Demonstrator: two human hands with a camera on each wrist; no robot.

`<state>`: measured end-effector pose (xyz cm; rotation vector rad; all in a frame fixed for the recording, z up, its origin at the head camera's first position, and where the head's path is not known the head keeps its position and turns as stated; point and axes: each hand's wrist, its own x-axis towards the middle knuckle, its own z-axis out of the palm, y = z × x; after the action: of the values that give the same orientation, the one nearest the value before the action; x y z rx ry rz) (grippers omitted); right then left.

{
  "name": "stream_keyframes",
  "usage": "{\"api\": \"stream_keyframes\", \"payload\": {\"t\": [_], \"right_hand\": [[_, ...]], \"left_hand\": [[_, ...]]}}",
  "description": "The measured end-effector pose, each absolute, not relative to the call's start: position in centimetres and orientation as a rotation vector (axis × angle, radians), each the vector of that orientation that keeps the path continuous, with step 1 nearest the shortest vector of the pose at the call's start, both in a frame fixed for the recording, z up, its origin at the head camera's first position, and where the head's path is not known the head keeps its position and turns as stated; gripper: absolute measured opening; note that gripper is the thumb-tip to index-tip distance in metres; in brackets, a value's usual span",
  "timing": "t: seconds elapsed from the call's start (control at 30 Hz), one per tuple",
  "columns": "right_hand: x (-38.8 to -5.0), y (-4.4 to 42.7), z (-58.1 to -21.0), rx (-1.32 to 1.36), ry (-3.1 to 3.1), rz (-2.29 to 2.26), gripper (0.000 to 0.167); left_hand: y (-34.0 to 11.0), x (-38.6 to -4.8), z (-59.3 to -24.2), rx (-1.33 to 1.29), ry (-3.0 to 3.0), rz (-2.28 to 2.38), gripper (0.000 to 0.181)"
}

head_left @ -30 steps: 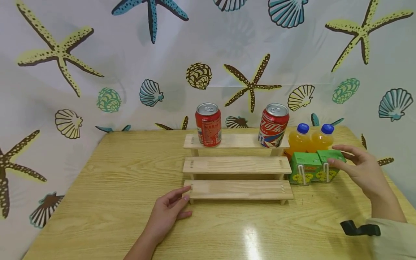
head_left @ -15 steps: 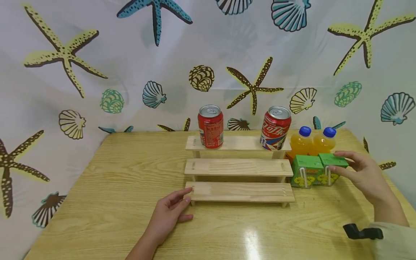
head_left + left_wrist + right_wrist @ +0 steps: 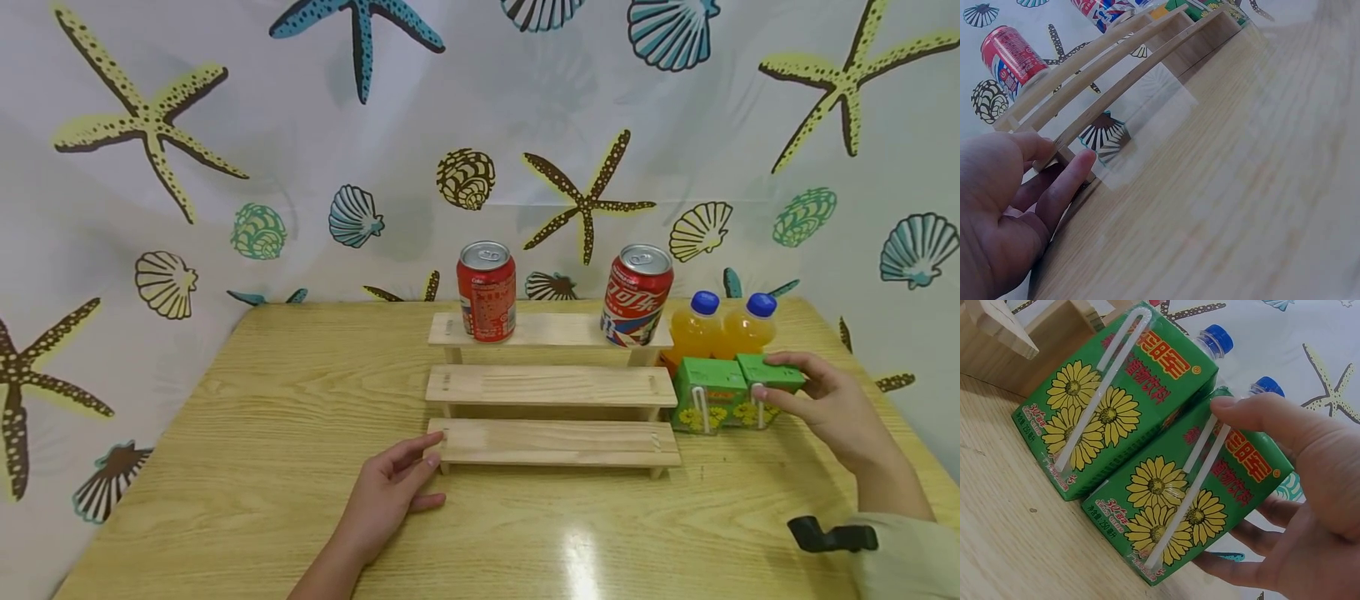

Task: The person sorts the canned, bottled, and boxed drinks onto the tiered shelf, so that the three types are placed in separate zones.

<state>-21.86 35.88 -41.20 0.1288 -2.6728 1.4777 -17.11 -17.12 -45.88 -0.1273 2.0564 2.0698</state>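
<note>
There are two cans (image 3: pixel 487 300), two cartons (image 3: pixel 1175 494), three shelves (image 3: pixel 551 386) and, partly hidden, probably two bottles (image 3: pixel 693 335).

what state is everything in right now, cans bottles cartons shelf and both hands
shelf, standing upright
left can, upright on shelf, looks unopened
right can, upright on shelf, looks unopened
left bottle, standing, capped
right bottle, standing, capped
left carton, upright, not held
right carton, upright, held
straws, attached to carton fronts
left hand, touching shelf's left end
right hand, gripping right carton
</note>
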Motion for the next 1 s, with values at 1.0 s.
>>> {"api": "stream_keyframes", "payload": {"t": [1.0], "right_hand": [[-22.1,36.5,-42.6,0.460,-2.653,1.605,0.061]], "left_hand": [[-17.2,-17.1,-45.9,-0.130,2.067,2.068,0.038]]}}
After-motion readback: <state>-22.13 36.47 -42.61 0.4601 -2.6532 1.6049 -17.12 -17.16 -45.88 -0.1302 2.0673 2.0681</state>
